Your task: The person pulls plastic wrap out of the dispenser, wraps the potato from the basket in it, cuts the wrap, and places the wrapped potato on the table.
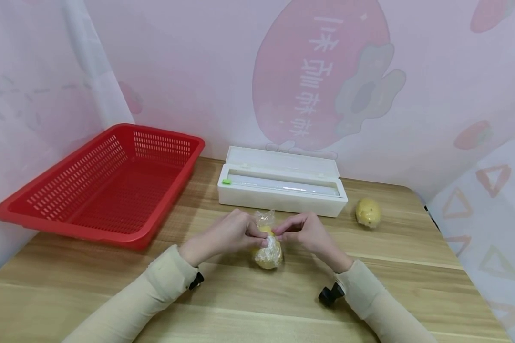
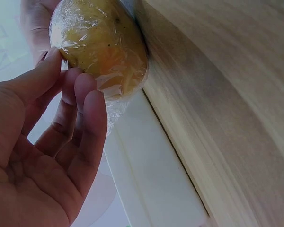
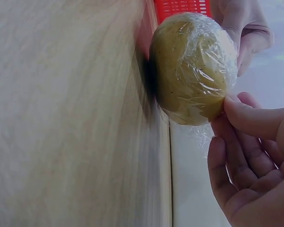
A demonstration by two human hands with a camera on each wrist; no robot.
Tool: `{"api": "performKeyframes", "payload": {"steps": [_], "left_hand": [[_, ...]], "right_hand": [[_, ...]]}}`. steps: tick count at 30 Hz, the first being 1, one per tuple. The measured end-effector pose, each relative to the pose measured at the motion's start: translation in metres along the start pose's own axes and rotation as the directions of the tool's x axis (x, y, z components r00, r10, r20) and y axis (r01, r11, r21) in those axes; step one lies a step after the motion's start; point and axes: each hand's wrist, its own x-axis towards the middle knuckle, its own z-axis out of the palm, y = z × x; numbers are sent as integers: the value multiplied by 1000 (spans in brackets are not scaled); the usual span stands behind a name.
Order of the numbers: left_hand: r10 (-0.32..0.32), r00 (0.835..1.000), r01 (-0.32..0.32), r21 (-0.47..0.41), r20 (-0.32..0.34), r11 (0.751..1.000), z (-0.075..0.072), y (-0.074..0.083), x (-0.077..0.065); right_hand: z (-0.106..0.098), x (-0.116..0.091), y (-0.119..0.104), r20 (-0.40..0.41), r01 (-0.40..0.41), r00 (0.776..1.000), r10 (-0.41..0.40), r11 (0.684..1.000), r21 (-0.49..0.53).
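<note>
A yellow potato (image 1: 268, 259) wrapped in clear cling film lies on the wooden table in front of me, between both hands. My left hand (image 1: 229, 232) pinches the film at its left side with thumb and forefinger. From the right, my right hand (image 1: 308, 234) pinches the film between thumb and forefinger too. A loose, crinkled end of the cling film (image 1: 264, 217) sticks out on the far side of the potato. The left wrist view shows the film (image 2: 102, 47) lying shiny and creased over the skin, and the other fingers loosely bent below.
Behind the hands stands a white cling film box (image 1: 283, 202), its lid up and a green slider (image 1: 226, 181) at its left end. A second wrapped potato (image 1: 368, 212) lies at the right. A red plastic basket (image 1: 141, 238) stands at the left.
</note>
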Motion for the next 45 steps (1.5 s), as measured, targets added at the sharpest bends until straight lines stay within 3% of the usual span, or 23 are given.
{"api": "performKeyframes", "payload": {"steps": [10, 14, 17, 20, 26, 30, 35, 38, 40, 45], "left_hand": [[-2, 1000, 2, -7, -17, 1000, 0, -1, 0], [-19, 1000, 19, -5, -14, 1000, 2, -1, 0], [-40, 999, 40, -4, 10, 999, 4, -1, 1], [-61, 997, 62, -21, 52, 998, 5, -1, 1], [-64, 992, 67, -18, 110, 998, 0, 0, 0], [-37, 991, 35, 18, 128, 999, -3, -1, -2], [-27, 992, 23, 37, 127, 999, -4, -1, -2], [-21, 993, 14, 60, 120, 998, -3, -1, -2], [-21, 993, 12, 71, 119, 997, -3, -1, -1], [-21, 993, 13, 68, 117, 998, -2, -2, -1]], "right_hand": [[0, 2, 0, 8, 12, 1000, -12, 1000, -4], [-5, -1, -3, 75, 90, 993, -87, 995, -38], [-9, -6, -6, 154, 174, 976, -156, 979, -109], [-12, -13, -9, 226, 277, 947, -227, 936, -219], [-8, -19, -9, 261, 463, 885, -386, 792, -397], [-2, -17, -10, 270, 507, 862, -429, 724, -469], [0, -18, -11, 304, 548, 835, -458, 660, -513], [-1, -15, -8, 313, 589, 808, -499, 660, -467], [-3, -12, -6, 309, 597, 802, -511, 681, -424], [-8, -6, -2, 284, 560, 827, -486, 762, -325]]}}
